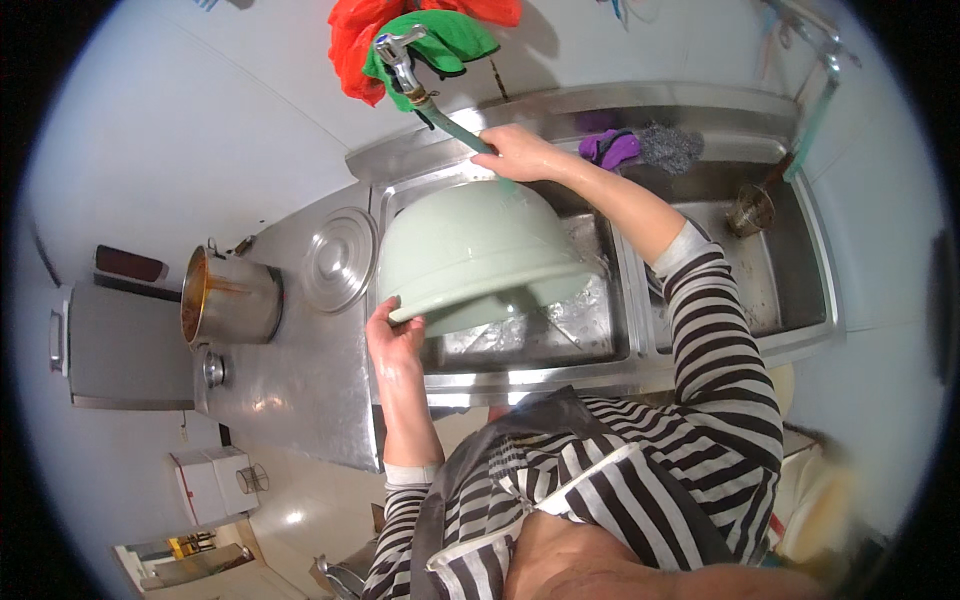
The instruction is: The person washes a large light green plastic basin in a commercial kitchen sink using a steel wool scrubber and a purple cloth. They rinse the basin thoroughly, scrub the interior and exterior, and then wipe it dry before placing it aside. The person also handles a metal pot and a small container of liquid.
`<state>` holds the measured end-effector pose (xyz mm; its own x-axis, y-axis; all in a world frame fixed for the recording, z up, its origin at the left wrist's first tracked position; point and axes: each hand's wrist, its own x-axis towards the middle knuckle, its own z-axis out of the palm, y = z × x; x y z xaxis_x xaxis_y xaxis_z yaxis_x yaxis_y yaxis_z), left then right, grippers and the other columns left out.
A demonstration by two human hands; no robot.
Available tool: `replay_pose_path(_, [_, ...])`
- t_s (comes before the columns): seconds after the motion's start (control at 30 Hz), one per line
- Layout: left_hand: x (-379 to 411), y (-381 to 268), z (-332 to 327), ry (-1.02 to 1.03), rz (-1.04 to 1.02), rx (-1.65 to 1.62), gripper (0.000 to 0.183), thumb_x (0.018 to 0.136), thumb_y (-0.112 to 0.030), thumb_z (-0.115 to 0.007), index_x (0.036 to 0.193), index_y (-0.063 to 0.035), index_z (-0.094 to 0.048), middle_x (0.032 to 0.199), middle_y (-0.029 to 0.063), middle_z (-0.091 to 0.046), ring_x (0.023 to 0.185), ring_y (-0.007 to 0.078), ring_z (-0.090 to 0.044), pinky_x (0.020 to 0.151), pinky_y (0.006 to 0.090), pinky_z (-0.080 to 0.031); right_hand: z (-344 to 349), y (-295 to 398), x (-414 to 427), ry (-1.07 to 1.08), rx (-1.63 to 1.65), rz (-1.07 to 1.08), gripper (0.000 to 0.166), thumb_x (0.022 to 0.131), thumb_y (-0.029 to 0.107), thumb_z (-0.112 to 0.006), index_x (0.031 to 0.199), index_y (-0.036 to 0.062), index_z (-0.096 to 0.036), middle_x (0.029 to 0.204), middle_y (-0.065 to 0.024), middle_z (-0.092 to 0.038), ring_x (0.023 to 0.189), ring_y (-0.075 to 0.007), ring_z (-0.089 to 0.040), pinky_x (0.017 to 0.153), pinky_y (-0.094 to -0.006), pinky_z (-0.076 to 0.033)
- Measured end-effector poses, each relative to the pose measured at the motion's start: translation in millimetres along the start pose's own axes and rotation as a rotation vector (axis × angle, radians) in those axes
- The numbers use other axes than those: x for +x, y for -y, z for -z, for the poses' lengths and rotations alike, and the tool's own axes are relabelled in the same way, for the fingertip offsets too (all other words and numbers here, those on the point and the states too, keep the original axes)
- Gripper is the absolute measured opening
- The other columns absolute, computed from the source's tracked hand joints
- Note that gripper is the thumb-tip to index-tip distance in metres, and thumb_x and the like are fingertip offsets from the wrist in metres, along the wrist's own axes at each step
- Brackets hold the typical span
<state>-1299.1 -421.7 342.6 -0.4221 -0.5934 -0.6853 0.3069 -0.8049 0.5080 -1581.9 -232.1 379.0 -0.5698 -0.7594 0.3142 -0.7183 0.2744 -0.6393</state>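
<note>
A large pale-green plastic basin point(472, 240) is tipped over the left bowl of a steel sink point(634, 315), its underside towards me. My left hand point(397, 341) grips the basin's rim at the lower left, thumb and fingers on either side. Above the basin, my right hand point(525, 154) is closed around a green hose point(454, 131). That hose runs up to a chrome wall tap point(397, 64). Its lower end passes below my hand in front of the basin, and whether water flows from it is hard to tell.
A steel lid point(340, 259) and a stained stockpot point(236, 296) rest on the steel counter point(315, 390) at left. On the sink's back ledge lie a purple cloth point(611, 148) and steel wool point(671, 148). A metal cup-like strainer point(750, 210) stands in the right bowl. Red and green cloths point(457, 37) hang behind the tap.
</note>
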Motion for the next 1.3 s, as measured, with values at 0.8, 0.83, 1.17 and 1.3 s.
replay_pose_path(0.8, [-128,-26,-71,0.310,-0.205,0.340,0.038,0.083,-0.007,-0.059,0.117,0.0062,-0.047,0.107,0.0149,-0.057,0.097,0.0255,-0.059,0.088,0.0393,-0.049,94,114,68,-0.772,-0.435,0.222,0.028,0.079,0.031,-0.064,0.071,0.0041,-0.058,0.063,-0.0136,-0.063,0.060,-0.0321,-0.064,0.052,-0.0430,-0.050])
replay_pose_path(0.83, [-133,-25,-75,0.289,-0.217,0.373,0.037,0.084,-0.009,-0.058,0.116,0.0062,-0.047,0.107,0.0147,-0.058,0.096,0.0255,-0.060,0.087,0.0398,-0.049,92,119,67,-0.763,-0.465,0.211,0.024,0.077,0.027,-0.064,0.071,0.0043,-0.058,0.063,-0.0136,-0.063,0.060,-0.0313,-0.064,0.051,-0.0423,-0.049])
replay_pose_path(1.17, [-124,-26,-113,0.295,-0.215,0.392,0.022,0.081,-0.009,-0.063,0.099,0.0010,-0.056,0.095,0.0120,-0.061,0.089,0.0248,-0.061,0.084,0.0415,-0.050,64,143,45,-0.575,-0.429,0.278,0.016,0.082,0.017,-0.056,0.080,0.0014,-0.058,0.071,-0.0156,-0.064,0.066,-0.0344,-0.063,0.058,-0.0437,-0.050])
replay_pose_path(1.3, [-122,-24,-116,0.262,-0.219,0.390,0.029,0.078,-0.007,-0.063,0.103,0.0040,-0.054,0.101,0.0152,-0.058,0.094,0.0279,-0.059,0.088,0.0446,-0.048,52,117,25,-0.443,-0.402,0.273,0.018,0.083,0.022,-0.059,0.088,0.0041,-0.060,0.074,-0.0141,-0.064,0.069,-0.0346,-0.062,0.062,-0.0436,-0.048])
